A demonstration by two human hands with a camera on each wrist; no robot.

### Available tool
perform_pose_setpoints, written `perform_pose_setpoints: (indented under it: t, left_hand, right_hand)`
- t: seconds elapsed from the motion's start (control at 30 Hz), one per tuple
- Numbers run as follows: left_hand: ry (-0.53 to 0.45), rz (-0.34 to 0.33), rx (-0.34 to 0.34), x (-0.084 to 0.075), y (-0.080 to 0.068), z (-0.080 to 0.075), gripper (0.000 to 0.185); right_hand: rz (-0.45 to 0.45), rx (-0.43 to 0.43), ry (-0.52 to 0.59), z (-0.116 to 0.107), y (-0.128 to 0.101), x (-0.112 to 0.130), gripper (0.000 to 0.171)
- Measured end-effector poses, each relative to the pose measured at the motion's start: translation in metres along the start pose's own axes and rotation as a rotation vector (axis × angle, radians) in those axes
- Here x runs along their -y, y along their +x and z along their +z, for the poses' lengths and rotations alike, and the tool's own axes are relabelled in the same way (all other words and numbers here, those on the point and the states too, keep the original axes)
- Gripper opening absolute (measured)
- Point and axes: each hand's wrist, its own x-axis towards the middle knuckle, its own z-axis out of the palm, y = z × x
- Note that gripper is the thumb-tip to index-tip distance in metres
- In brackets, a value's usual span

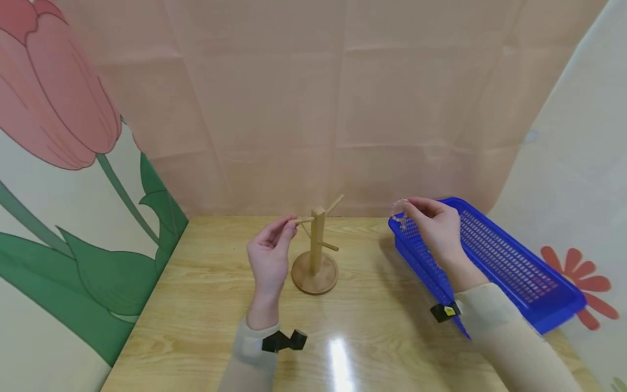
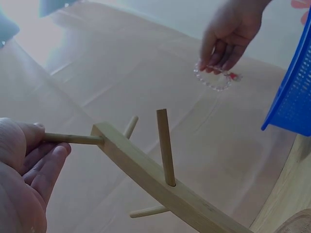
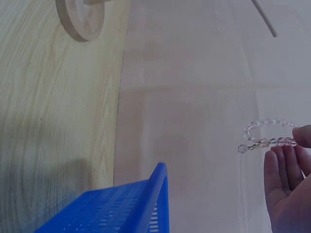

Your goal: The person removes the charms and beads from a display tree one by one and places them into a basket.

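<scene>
Left hand [image 1: 268, 256]: thumb and fingers [image 2: 48, 165] pinched narrowly on the tip of one peg [image 2: 73, 139] of the wooden stand [image 1: 315, 256]. Palm turned up and toward the person, wrist raised off the table [image 1: 206, 305], forearm entering from 6 o'clock.

Right hand [image 1: 433, 226]: fingertips [image 2: 221, 53] pinched on one clear bead bracelet [image 2: 212, 80], held in the air with the loop hanging free below the fingers. Small red piece visible on the bracelet in the left wrist view. Hand lifted above the near-left end of the basket, back of the hand up, forearm entering from 5 o'clock.

Count: two hands, one bracelet, one stand, one blue basket [image 1: 509, 267], one table.

Stand: upright post on a round base [image 3: 80, 19], at table centre. Four pegs visible in the left wrist view, one of them gripped. Bracelet at 3 o'clock from the stand top, well apart from it.

Basket: long, perforated, at 3 o'clock from the stand, resting on the right table edge, running toward 4 o'clock. Contents: cannot tell.
</scene>
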Motion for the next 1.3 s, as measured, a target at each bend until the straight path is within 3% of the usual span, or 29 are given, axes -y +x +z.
perform_pose_setpoints:
  t: [0.4, 0.73, 0.83, 1.0, 1.13, 1.3]
  left_hand:
    - [0.001, 0.013, 0.000, -0.001, -0.001, 0.006, 0.018]
    - [0.006, 0.014, -0.011, -0.001, -0.001, 0.007, 0.019]
    - [0.014, 0.013, -0.013, -0.001, -0.001, 0.007, 0.019]
    - [0.018, 0.009, -0.016, 0.001, -0.003, 0.006, 0.018]
    - [0.009, 0.014, -0.017, 0.002, -0.003, 0.005, 0.019]
    - [0.022, 0.020, -0.014, 0.003, -0.001, 0.004, 0.019]
  right_hand:
    - [0.083, 0.012, -0.051, -0.025, 0.002, -0.015, 0.051]
    - [0.069, -0.022, -0.009, -0.053, 0.011, -0.027, 0.046]
    - [0.087, 0.000, -0.046, -0.064, 0.012, -0.035, 0.049]
    - [0.090, 0.118, -0.242, -0.083, 0.012, -0.048, 0.058]
    - [0.075, 0.269, -0.373, -0.091, 0.013, -0.059, 0.055]
    - [0.055, 0.431, -0.438, -0.094, 0.010, -0.070, 0.051]
